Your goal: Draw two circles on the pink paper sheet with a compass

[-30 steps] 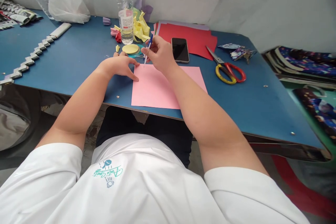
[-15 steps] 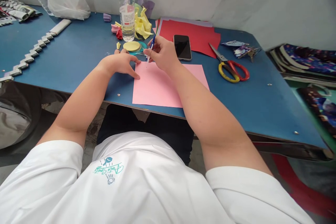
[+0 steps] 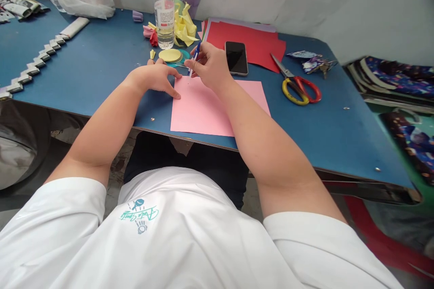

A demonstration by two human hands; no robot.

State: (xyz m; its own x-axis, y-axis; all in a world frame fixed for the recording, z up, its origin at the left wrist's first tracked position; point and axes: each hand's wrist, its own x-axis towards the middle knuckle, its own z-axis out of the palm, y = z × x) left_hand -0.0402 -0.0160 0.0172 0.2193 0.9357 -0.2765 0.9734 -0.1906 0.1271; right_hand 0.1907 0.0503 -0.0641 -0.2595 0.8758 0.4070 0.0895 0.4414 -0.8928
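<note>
A square sheet of pale pink paper (image 3: 217, 106) lies flat at the near edge of a blue-topped bench (image 3: 101, 72), one corner just short of the rim. The right hand (image 3: 208, 65) is closed around a slim blue-and-white pen (image 3: 194, 59), tip down at the sheet's far left corner. The left hand (image 3: 154, 79) lies flat and spread, fingertips pressing that same corner; it grips nothing.

Just beyond the hands sit a yellow paper disc (image 3: 170, 55) over a teal one, with a clear plastic water bottle (image 3: 164, 9) upright behind them amid crumpled yellow paper scraps (image 3: 185, 29). A black smartphone (image 3: 236, 57) lies face up on a stack of red paper sheets (image 3: 252, 43), close to the right hand. Scissors with one yellow and one red handle (image 3: 296, 86) lie further right, well apart from the pink sheet. A folded white paper chain (image 3: 40, 61) runs along the left of the bench.

Only fingertips at one corner hold the sheet, so it could slide or pivot under the pen and spoil a line. Its near edge sits close to the bench rim, where a forearm could crease it or nudge it off.
</note>
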